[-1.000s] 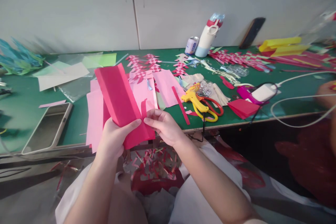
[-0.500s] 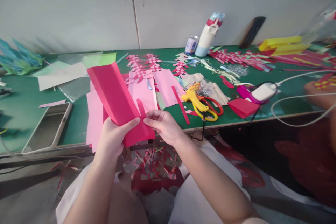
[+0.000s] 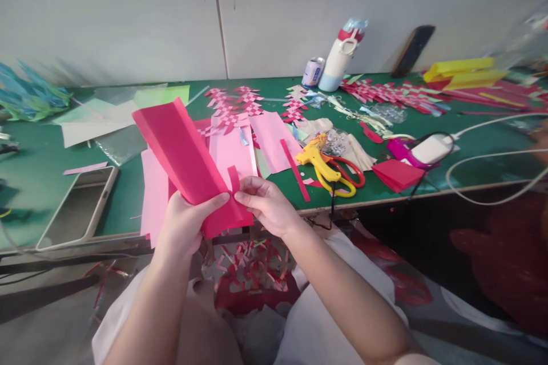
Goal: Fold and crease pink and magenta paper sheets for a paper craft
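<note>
A folded sheet of red paper point(image 3: 182, 151) is tilted up over the table's front edge, and my left hand point(image 3: 184, 222) grips its lower part with the thumb on top. Along the sheet's right side a narrow strip of red paper point(image 3: 233, 178) stands apart from the rest. My right hand point(image 3: 268, 202) pinches that strip between thumb and fingers, close to my left thumb. Behind the red sheet lie pink paper sheets point(image 3: 233, 151), and a separate red strip point(image 3: 295, 170) rests to the right.
Yellow-handled scissors point(image 3: 334, 181) and a yellow glue gun point(image 3: 314, 154) lie right of my hands. A phone point(image 3: 79, 205) is at the left front edge. Woven red-and-pink pieces point(image 3: 222, 108), a can point(image 3: 313, 72) and a bottle point(image 3: 339, 60) stand farther back. White cables point(image 3: 449, 182) run on the right.
The upper end of the red sheet has tipped a little left, and the strip's free end has shifted slightly right and down. At the far right, another person's hand has mostly left view.
</note>
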The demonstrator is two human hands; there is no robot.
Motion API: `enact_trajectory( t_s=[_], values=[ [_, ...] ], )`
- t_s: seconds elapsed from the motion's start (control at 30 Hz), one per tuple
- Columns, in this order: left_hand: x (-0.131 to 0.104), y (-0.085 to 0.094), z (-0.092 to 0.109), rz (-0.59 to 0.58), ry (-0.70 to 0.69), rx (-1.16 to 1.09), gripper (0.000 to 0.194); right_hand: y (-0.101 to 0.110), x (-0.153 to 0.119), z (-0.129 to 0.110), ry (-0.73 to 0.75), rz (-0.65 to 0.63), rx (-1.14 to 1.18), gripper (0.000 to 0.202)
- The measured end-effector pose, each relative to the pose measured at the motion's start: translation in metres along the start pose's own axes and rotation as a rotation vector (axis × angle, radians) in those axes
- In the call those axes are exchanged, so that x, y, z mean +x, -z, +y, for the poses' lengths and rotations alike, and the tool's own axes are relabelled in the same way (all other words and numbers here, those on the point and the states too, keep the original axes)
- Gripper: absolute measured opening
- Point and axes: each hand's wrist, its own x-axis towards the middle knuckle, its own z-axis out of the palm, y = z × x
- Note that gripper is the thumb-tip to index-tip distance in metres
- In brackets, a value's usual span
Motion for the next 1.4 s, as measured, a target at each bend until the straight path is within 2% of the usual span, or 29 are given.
enact_trajectory(
  t_s=[0.23,0.43,0.6,0.7,0.93,1.13,1.4],
  values=[
    [0.0018,0.0054,0.0,-0.012,0.008,0.004,0.052,0.0047,0.0022,0.001,-0.042,0.018,-0.049,0.024],
    [0.0018,0.0073,-0.0007,-0.109,0.054,0.075,0.05,0.0052,0.0035,0.0039,-0.012,0.051,-0.025,0.028],
    [0.001,0.0033,-0.0022,-0.053,0.02,0.043,0.051,0.0047,0.0044,0.0048,0.005,0.023,-0.039,0.024],
    [0.0015,0.0029,-0.0031,-0.072,0.0,0.026,0.046,0.0039,0.0046,0.0054,0.024,0.002,-0.024,0.023],
    [0.0021,0.0049,-0.0032,-0.082,-0.007,0.005,0.048,0.001,0.0031,0.0022,0.039,-0.005,0.013,0.024],
    [0.0028,0.007,-0.0038,-0.086,-0.012,0.003,0.048,0.0069,0.0052,0.0056,-0.03,-0.028,-0.029,0.026],
    [0.004,0.0086,-0.0051,-0.093,0.023,0.042,0.043,0.006,0.0049,0.0056,-0.011,-0.039,-0.026,0.027]
  ],
)
